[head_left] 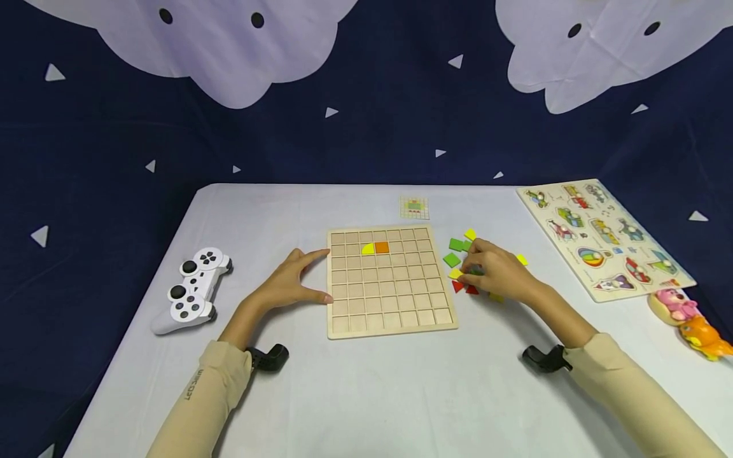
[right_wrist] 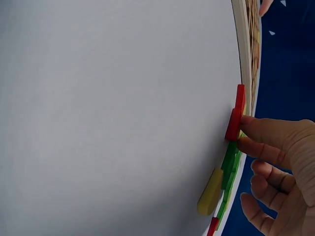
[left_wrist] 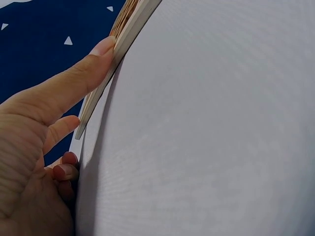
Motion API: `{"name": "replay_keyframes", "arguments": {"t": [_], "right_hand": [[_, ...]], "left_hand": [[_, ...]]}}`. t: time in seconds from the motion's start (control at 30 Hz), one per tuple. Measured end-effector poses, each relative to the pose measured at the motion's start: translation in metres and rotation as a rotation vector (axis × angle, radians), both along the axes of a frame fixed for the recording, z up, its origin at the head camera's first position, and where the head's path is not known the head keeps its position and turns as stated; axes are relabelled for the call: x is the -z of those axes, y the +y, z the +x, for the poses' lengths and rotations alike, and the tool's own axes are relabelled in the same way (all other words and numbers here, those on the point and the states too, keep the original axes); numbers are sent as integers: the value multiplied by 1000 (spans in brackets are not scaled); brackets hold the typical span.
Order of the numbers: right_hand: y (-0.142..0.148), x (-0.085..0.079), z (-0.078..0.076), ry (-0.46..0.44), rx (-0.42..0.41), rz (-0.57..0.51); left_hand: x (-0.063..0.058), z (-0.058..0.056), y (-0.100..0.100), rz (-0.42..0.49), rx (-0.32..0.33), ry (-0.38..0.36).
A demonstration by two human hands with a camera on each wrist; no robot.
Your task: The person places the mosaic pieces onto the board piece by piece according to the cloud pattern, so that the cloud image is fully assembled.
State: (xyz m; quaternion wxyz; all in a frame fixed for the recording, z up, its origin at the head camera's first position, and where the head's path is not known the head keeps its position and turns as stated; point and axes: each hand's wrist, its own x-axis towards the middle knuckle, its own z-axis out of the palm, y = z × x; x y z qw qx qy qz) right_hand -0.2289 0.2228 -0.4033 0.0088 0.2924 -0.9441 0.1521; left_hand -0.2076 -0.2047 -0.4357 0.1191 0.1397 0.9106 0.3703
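Note:
A wooden grid board lies on the table, with a yellow rounded tile and an orange square tile side by side in its upper cells. My left hand has thumb and index finger spread, their tips touching the board's left edge. To the right of the board, my right hand reaches into a loose group of tiles. Its thumb and index finger pinch a yellow tile. Red triangular tiles and green tiles lie close by, some partly hidden under the hand.
Behind the board lies a small pattern card. A white game controller is at the left. At the right are a picture puzzle board, a pink toy and an orange toy.

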Motion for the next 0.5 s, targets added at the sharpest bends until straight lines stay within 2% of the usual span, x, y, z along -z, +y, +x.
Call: {"name": "replay_keyframes", "arguments": {"t": [0.2,0.5], "right_hand": [[-6,-1,0,67,-35,-11],[-7,-2,1,-26,-59,1]], "left_hand": [[0,0,0,-7,-4,-2],[0,0,0,-11,-7,-7]]}}
